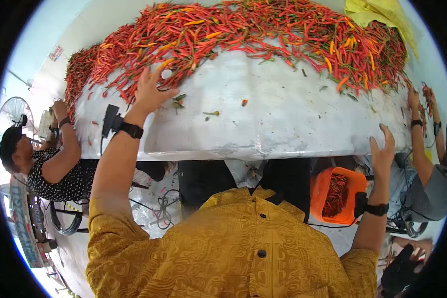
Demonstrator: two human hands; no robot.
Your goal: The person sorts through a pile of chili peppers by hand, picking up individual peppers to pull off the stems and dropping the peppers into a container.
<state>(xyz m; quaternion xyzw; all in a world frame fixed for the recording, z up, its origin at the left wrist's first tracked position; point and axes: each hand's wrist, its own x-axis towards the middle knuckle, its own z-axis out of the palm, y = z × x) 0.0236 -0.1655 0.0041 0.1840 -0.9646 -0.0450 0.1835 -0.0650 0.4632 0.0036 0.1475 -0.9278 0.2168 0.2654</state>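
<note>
My left hand [151, 93] reaches over the table at the near edge of a heap of red chili peppers [243, 25]. Its thumb and fingers are apart, and nothing shows held in them. By its fingertips are an orange chili [166, 63] and a small white round spot [167, 74] that I cannot make out. My right hand [383, 151] is at the table's near edge on the right, above an orange bin [320, 191] with red chilies inside. Its fingers are spread and hold nothing. A dark strap is on each wrist.
A white-covered table [243, 124] carries the chilies and a few loose scraps. A person [54, 164] sits at the left, another [429, 184] at the right with hands at some chilies. A yellow sack [382, 15] lies far right; a cable [166, 206] coils on the floor.
</note>
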